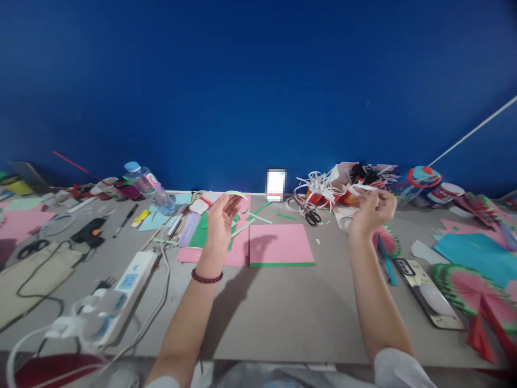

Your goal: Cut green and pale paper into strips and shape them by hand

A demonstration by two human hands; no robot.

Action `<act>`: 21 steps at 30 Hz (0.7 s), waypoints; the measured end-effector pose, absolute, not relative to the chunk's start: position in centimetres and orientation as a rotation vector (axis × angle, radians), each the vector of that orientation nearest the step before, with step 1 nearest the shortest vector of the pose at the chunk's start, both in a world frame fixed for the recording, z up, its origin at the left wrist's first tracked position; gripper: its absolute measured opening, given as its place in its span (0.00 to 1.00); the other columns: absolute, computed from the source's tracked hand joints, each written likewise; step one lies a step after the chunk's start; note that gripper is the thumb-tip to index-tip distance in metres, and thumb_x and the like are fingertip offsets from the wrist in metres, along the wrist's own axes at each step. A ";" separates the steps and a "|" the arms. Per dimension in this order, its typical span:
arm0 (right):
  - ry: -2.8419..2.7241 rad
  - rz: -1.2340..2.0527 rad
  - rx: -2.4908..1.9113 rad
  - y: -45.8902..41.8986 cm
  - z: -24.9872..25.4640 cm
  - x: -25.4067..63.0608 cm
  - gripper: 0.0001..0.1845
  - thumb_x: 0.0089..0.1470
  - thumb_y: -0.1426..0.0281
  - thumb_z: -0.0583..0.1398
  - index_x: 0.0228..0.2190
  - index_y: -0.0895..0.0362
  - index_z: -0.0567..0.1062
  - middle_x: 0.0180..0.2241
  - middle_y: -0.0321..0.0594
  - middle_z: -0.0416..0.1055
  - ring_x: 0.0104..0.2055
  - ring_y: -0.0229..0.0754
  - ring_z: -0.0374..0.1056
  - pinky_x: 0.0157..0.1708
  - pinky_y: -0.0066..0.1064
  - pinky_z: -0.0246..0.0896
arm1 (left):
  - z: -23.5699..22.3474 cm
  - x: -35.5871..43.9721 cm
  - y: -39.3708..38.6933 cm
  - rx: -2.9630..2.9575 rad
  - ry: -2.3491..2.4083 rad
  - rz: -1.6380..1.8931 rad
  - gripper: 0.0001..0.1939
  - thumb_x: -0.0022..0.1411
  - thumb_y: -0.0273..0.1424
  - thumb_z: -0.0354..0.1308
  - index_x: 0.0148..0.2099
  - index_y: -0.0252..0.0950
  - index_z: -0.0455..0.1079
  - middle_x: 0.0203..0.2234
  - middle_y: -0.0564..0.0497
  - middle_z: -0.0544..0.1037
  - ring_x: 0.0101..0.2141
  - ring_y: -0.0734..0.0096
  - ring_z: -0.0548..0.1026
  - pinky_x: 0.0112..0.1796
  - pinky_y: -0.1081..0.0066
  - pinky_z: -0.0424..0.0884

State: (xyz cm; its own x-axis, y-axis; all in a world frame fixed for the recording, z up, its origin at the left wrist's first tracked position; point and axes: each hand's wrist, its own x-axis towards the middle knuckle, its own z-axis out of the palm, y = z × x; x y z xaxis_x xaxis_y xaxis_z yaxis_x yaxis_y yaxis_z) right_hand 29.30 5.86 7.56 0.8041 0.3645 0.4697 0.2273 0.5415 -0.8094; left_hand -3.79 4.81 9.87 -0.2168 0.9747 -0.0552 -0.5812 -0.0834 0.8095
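Note:
My left hand (223,220) is raised above the left side of the table, its fingers curled around a pale green curved paper strip (236,193). My right hand (372,209) is up on the other side, pinching a white strip (364,187), probably paper or tape backing. Between the two hands lies a pink paper sheet (281,244) with a green strip (281,264) along its near edge. Black-handled scissors (313,217) rest behind that sheet, apart from both hands. Green and pink sheets lie under my left hand.
At the left are a power strip (128,293) with cables, a glue gun (89,231) and a tilted water bottle (150,188). On the right lie a phone (414,285) bearing a white mouse (435,299), and pink-green pleated paper fans (470,293). A blue wall (258,97) stands behind.

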 end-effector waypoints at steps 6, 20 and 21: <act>-1.364 -0.275 -1.445 9.8 6.6 28.8 0.07 0.54 0.70 0.52 0.32 0.56 0.70 0.35 0.48 0.72 0.38 0.46 0.70 0.41 0.40 0.65 | 9.9 -3.2 4.7 0.661 0.902 1.578 0.10 0.52 0.35 0.61 0.34 0.34 0.73 0.34 0.46 0.81 0.38 0.67 0.79 0.36 0.73 0.72; -1.856 -0.265 -2.015 13.0 5.1 28.7 0.21 0.56 0.70 0.50 0.49 0.68 0.67 0.32 0.59 0.74 0.36 0.57 0.69 0.41 0.47 0.58 | 9.6 -2.5 4.1 0.789 0.870 1.470 0.10 0.51 0.37 0.63 0.32 0.35 0.75 0.32 0.45 0.81 0.36 0.65 0.79 0.37 0.70 0.72; -1.841 -0.267 -1.988 12.8 5.2 28.6 0.22 0.56 0.69 0.51 0.51 0.67 0.66 0.33 0.58 0.74 0.36 0.57 0.69 0.42 0.47 0.58 | 9.5 -2.4 4.1 0.796 0.869 1.455 0.10 0.51 0.37 0.63 0.32 0.34 0.75 0.32 0.45 0.81 0.35 0.65 0.79 0.36 0.70 0.72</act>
State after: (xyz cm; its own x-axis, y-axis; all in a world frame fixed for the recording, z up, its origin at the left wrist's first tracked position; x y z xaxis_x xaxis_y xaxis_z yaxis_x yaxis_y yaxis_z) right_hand 28.61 12.82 5.23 0.1063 0.9048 0.4123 0.9847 -0.0382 -0.1699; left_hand -2.38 4.12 9.50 -0.0630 0.9979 -0.0145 -0.4862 -0.0180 0.8737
